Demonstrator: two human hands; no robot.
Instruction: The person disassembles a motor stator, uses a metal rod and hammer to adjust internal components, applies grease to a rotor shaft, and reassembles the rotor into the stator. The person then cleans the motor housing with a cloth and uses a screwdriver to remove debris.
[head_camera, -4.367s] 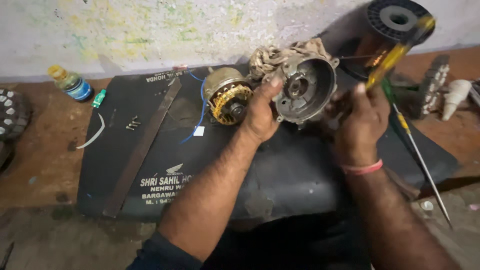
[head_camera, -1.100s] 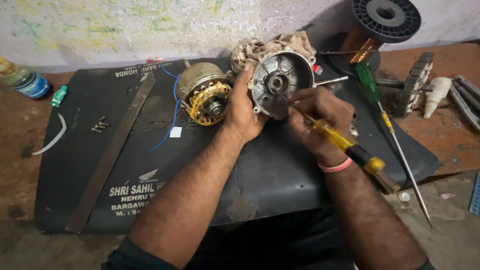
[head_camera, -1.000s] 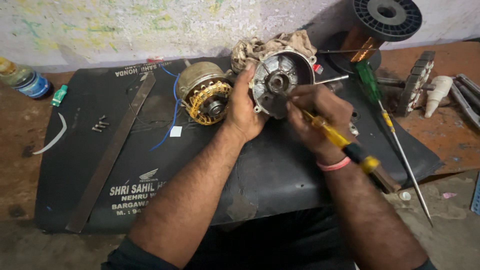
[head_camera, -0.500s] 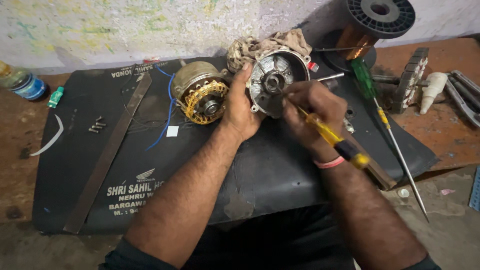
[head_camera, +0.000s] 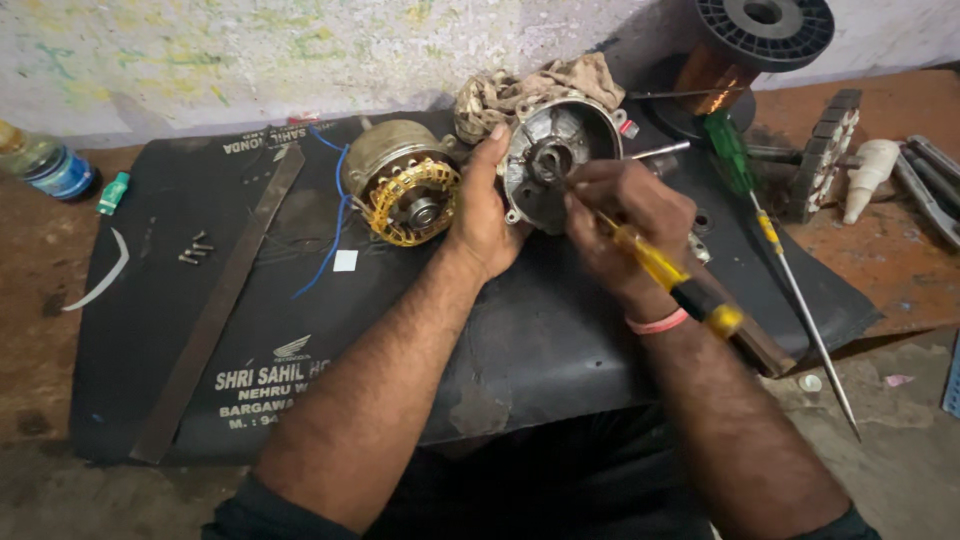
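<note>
The left hand (head_camera: 482, 222) is gripping the round metal motor cover (head_camera: 552, 160) by its left rim, fingers closed around the edge and the thumb pointing up beside it, holding the cover tilted with its hollow side facing the camera. The right hand (head_camera: 625, 218) is lying just right of and below the cover's centre, closed around a yellow-handled screwdriver (head_camera: 668, 274); the shaft is running up from the fingers into the middle of the cover, while the handle with its black band is sticking out past the wrist, which is wearing a pink band (head_camera: 657, 322).

Just left of the left hand, a stator with yellow-wrapped windings (head_camera: 402, 194) is resting on the black mat (head_camera: 150, 330), blue wires trailing from it. A crumpled rag (head_camera: 530, 85) is sitting directly behind the cover. Right of the right hand, a long green-handled screwdriver (head_camera: 775, 245) is lying on the mat and desk, and beyond it a spool of copper wire (head_camera: 745, 45) is standing. Well to the left of both hands, a flat metal bar (head_camera: 215, 310) is lying diagonally, with small screws (head_camera: 195, 252) beside it.
</note>
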